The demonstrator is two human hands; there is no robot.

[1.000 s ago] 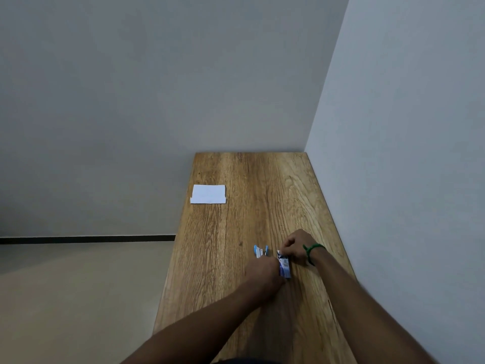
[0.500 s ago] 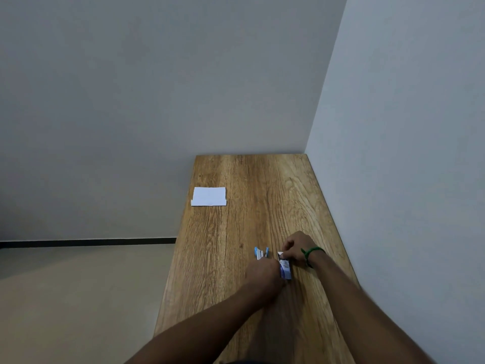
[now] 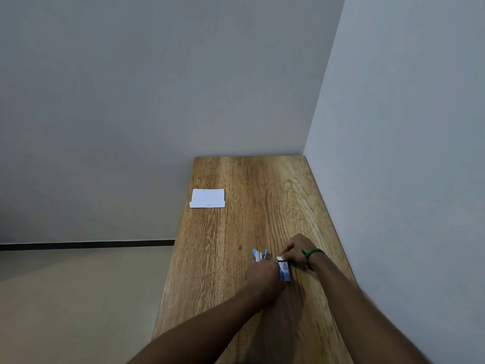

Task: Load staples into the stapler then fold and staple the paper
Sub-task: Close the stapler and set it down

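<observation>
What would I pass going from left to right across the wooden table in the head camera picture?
white paper → blue stapler → staple box → green wristband

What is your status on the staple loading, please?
Left hand holds staple box, right hand pinches its far end. Stapler lies just beyond left hand. Paper far left, clear of work.

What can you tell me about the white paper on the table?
The white paper is a small rectangle lying flat on the wooden table, close to its left edge, towards the far end. Its near edge sticks out a bit wider than the rest, so it may be folded, but I cannot be sure. Only the table touches it.
</observation>
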